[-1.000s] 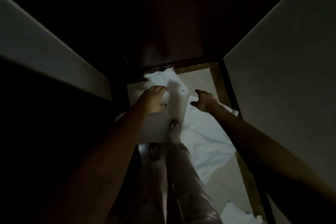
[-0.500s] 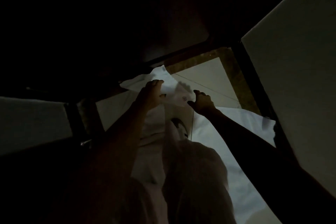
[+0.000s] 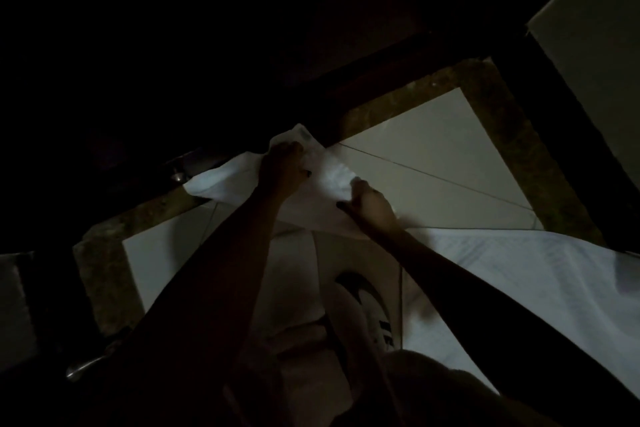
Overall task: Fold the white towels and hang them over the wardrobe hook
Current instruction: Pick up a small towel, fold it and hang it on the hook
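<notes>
Pale floor tiles (image 3: 433, 142) glow beneath you in the dark room. Your left hand (image 3: 284, 166) and right hand (image 3: 370, 206) each grip the white towel (image 3: 221, 184) (along its upper edge), stretched between them.

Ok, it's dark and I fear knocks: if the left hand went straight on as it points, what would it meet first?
Probably the dark frame just past the towel corner that the left hand grips; depth is unclear in this gloom.
</notes>
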Demonstrator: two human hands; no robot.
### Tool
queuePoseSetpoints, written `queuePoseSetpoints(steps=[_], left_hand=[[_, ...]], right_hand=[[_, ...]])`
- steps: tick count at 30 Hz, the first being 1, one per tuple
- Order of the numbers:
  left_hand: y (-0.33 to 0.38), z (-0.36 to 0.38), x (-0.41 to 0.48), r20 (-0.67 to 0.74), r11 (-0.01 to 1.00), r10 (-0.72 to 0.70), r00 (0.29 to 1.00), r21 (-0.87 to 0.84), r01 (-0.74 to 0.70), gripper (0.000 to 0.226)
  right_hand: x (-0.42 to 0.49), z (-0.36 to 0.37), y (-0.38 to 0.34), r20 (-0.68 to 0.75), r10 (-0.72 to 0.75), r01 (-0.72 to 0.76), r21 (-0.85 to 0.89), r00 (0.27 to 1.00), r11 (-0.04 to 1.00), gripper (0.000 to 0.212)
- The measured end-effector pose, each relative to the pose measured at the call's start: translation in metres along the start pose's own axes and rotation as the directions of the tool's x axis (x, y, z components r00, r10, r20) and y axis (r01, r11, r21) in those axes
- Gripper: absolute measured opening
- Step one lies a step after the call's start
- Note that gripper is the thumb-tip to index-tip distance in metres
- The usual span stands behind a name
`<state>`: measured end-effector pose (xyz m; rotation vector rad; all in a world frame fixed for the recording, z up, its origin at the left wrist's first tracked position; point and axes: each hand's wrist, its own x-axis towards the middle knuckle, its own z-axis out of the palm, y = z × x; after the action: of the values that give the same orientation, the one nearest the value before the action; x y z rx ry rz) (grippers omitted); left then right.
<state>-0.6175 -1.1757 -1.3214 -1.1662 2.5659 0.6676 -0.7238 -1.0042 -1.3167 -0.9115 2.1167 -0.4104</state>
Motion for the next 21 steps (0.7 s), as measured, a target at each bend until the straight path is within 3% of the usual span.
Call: queuePoseSetpoints(steps=[4,8,11,14,17,21], left_hand=[[0.012,-0.025,-0.010,0.051,0.979,0.018,0.999,-0.202,-0.007,0.039],[0.036,-0.095,-0.045,0.053,0.881,0.019,0.998,-0.472,0.008,0.025],[0.067,-0.168,-0.083,0.118,0.844,0.042,0.992,-0.536,0.028,0.035],[0.098,-0.243,-0.128,0.125,0.800,0.054,0.991,-0.599,0.032,0.038],[0.125,-0.325,-0.179,0.093,0.713,0.054,0.994,-0.701,0.026,0.026],[0.162,-0.449,-0.255,-0.036,0.732,0.061,0.997,-0.678,-0.069,0.021]], right_hand=[[-0.008,-0.009,-0.005,-0.110,-0.034,0.046,0.108,0.993,0.993,0.010],[-0.044,-0.057,-0.040,-0.101,-0.031,0.057,0.270,0.994,0.961,0.013],[-0.082,-0.107,-0.084,-0.011,-0.102,0.100,0.336,0.995,0.937,0.044],[-0.122,-0.161,-0.128,-0.015,-0.090,0.090,0.334,0.996,0.938,0.021],[-0.177,-0.224,-0.181,-0.088,-0.061,0.084,0.294,0.994,0.952,0.030],[-0.269,-0.312,-0.260,-0.174,-0.157,0.198,0.252,0.972,0.947,0.030]])
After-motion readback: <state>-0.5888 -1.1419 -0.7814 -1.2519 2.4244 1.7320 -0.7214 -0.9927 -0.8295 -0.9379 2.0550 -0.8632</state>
